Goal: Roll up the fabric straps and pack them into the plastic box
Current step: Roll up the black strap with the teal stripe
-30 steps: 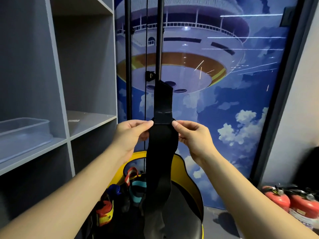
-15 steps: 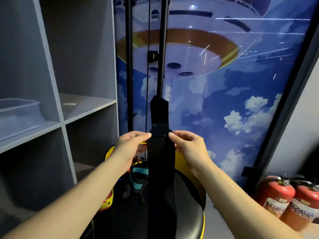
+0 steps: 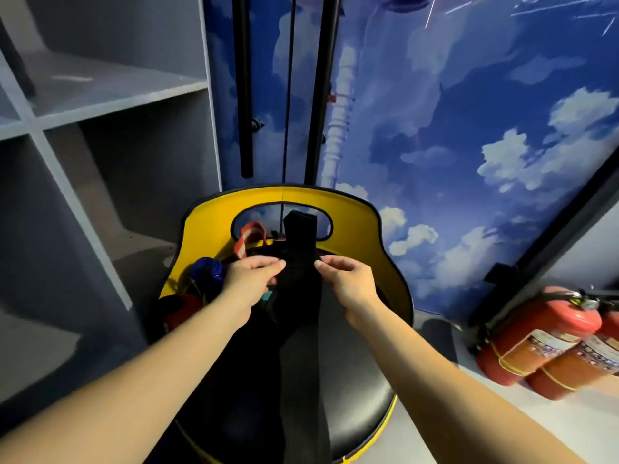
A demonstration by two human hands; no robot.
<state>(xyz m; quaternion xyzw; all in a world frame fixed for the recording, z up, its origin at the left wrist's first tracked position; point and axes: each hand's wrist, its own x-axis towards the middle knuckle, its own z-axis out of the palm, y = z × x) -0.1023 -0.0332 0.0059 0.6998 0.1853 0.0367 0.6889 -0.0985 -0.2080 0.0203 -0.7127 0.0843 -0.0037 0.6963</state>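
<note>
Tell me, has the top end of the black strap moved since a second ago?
Yes. The black strap has come down: its top end, earlier up beside the black poles, now sits at the yellow bag handle opening.

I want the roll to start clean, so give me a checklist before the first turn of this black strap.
1. Left hand pinches the black strap edge: ok.
2. Right hand pinches the opposite edge: ok.
3. Strap's top end free above the fingers: ok.
4. Lower length hangs flat, untwisted: cannot tell.
5. Plastic box in view for packing: not ok.
6. Other straps in the yellow bin clear of this one: cannot tell.
</note>
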